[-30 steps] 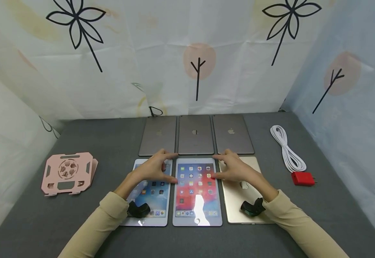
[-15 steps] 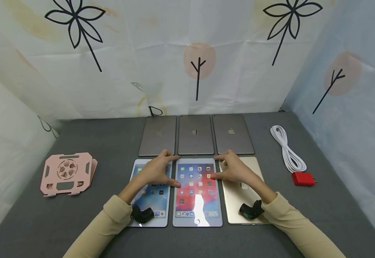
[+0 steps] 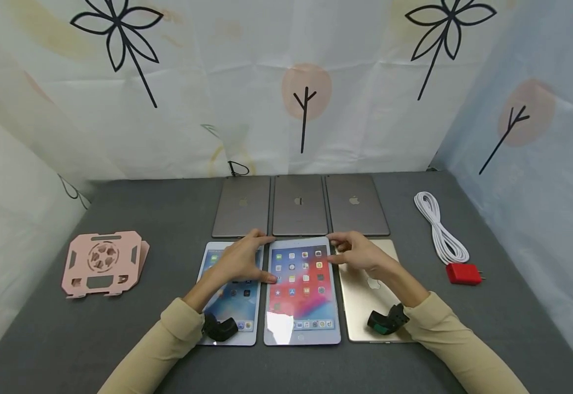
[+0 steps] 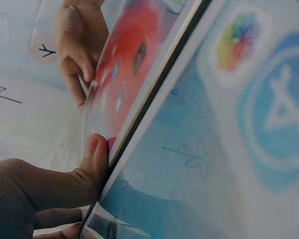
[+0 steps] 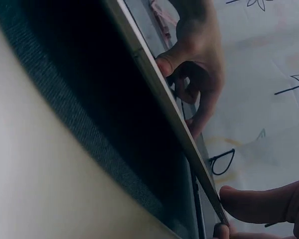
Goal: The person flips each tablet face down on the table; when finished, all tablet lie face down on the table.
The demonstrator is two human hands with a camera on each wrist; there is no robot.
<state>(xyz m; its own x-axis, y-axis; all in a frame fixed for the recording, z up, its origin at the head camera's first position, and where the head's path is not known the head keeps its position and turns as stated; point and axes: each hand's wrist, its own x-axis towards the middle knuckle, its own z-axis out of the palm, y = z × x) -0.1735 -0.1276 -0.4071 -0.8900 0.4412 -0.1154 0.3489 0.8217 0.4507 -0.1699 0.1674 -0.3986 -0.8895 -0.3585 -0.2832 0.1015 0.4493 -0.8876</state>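
Note:
In the head view, a white-framed tablet with a lit red and blue home screen lies in the middle of the front row. Its far end is tilted up a little; the right wrist view shows a dark gap beneath its edge. My right hand pinches the far right corner between thumb and finger. At the left side, my left hand grips the far corner, thumb over the screen's edge. Under my left wrist is a second lit tablet, and under my right a gold tablet, back up.
Three grey tablets lie back up in a far row, just beyond my fingertips. A pink folding stand is on the left. On the right are a coiled white cable and a red charger plug.
The middle tablet's far end has risen, and the glare on its screen has shifted left. My right hand has turned slightly with the corner; my left thumb has moved further onto the screen.

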